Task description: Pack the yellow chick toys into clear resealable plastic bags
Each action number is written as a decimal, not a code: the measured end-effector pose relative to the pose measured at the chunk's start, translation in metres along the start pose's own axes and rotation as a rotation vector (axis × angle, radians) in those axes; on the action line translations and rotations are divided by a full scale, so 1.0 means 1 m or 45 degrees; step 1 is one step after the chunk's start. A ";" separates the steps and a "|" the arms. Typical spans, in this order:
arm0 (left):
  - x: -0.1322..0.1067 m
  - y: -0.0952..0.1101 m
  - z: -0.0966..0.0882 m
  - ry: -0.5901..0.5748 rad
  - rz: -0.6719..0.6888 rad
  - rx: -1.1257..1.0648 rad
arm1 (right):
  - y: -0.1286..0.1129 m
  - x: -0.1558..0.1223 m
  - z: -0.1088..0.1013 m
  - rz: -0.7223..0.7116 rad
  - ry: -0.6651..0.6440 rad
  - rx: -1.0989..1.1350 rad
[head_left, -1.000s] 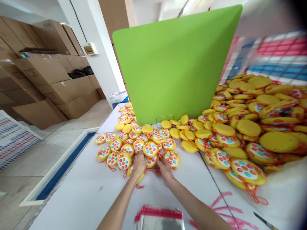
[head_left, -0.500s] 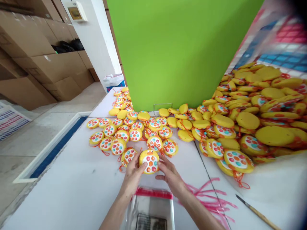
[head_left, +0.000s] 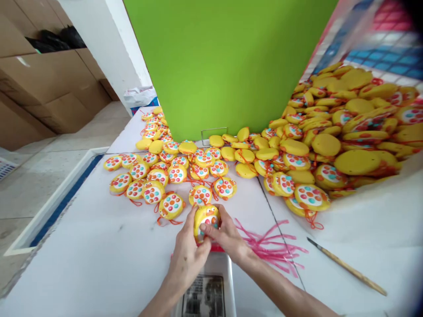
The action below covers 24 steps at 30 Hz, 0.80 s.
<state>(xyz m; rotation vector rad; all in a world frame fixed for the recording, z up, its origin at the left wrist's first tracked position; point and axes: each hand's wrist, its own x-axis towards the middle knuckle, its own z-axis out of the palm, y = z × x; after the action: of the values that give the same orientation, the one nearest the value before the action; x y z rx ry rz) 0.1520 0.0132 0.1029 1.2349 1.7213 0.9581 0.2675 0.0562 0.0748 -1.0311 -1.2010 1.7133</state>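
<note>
A round yellow duck-faced toy (head_left: 207, 220), with a white belly of coloured dots, is held upright between both hands. My left hand (head_left: 190, 242) grips its left side and lower edge. Across its front lies the thumb of my right hand (head_left: 228, 233), while those fingers hold the right edge. Just below the hands is a clear plastic box (head_left: 228, 281) with a pink rim, partly covered by my left hand and wrist. Another duck toy (head_left: 200, 195) lies right behind the held one, and several more like it, such as this one (head_left: 172, 205), spread out beyond.
A big heap of duck toys (head_left: 357, 162) rises at the right. Pink strips (head_left: 271, 246) and a wooden-handled tool (head_left: 346, 266) lie on the white table (head_left: 82, 259). A green board (head_left: 218, 66) stands at the back; cardboard boxes (head_left: 49, 83) are stacked at the left.
The held duck toy has turned and tilted. My right hand has closed in, its thumb now across the toy's front. The view has shifted, so the surroundings sit higher and further left.
</note>
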 end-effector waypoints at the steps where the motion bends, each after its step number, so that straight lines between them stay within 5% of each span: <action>1: -0.001 -0.004 0.004 0.004 0.006 -0.007 | 0.002 -0.003 0.001 -0.009 0.014 -0.043; 5: -0.001 -0.024 0.020 0.048 0.021 -0.097 | 0.017 -0.014 -0.002 0.022 0.146 -0.229; 9: 0.009 -0.029 0.021 -0.025 -0.049 -0.212 | 0.026 -0.017 -0.014 0.021 0.065 -0.253; 15: 0.060 -0.027 -0.024 0.425 -0.135 -0.716 | 0.024 -0.014 -0.053 0.022 0.174 -0.498; 19: 0.071 -0.031 -0.043 0.558 -0.224 -0.933 | 0.031 -0.016 -0.090 -0.021 0.340 -0.606; 21: 0.054 -0.021 -0.038 0.492 -0.234 -0.813 | 0.030 -0.014 -0.108 -0.087 0.405 -0.758; 24: 0.007 0.008 -0.026 0.020 -0.111 -0.654 | 0.016 0.005 -0.125 -0.243 0.368 -1.080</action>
<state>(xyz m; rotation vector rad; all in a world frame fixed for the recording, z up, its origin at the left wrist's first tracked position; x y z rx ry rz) 0.1304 0.0187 0.1196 0.8109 1.4028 1.2583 0.3788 0.0972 0.0308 -1.5178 -1.8015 0.8400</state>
